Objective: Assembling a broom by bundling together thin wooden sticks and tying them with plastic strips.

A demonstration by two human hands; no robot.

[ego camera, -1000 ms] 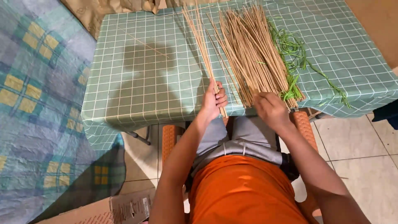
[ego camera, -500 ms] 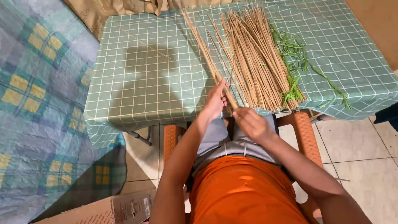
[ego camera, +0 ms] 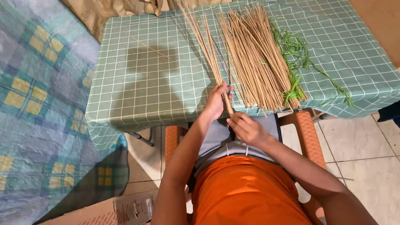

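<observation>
L hand closed on small stick bundle (fanning to 12 o'clock); R hand loosely curled at bundle's butt end, grip unclear; big pile at 2.

A small bundle of thin tan sticks lies lengthwise on the green checked tablecloth, fanning apart at its far end; its near ends overhang the table edge
</observation>
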